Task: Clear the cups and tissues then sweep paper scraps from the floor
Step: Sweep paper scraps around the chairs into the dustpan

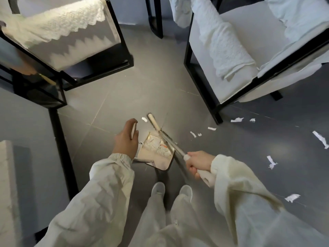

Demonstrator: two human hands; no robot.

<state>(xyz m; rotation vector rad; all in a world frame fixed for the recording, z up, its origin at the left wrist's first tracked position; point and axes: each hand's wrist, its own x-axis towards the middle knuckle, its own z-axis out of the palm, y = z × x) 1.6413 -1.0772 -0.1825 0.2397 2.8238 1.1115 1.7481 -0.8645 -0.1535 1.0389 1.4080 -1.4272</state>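
- My right grip [199,163] is clenched round the shaft of the broom [165,136], whose head lies past the far lip of the dustpan [156,154]. My left grip [125,139] curls round the pan's upright white handle [133,130].
- The pan sits on the floor [160,86] just ahead of my shoes and already carries scraps. If I tip the handle, or knock the pan with the shaft crossing over it, the load could spill back out.
- Most paper scraps [236,119] lie loose to my right, some near the armchair leg [217,113]. One small piece [143,119] lies just beside the broom head. A fast stroke could flick these light bits under the armchair or away from the pan.
- The armchair's black frame hems in my right side. The other chair [71,41] and a black leg [60,139] hem in my left. A wide swing of the long shaft could strike any of them.
- Open floor runs ahead between the chairs and off to my right, so I judge that the safer side for drawing scraps in.
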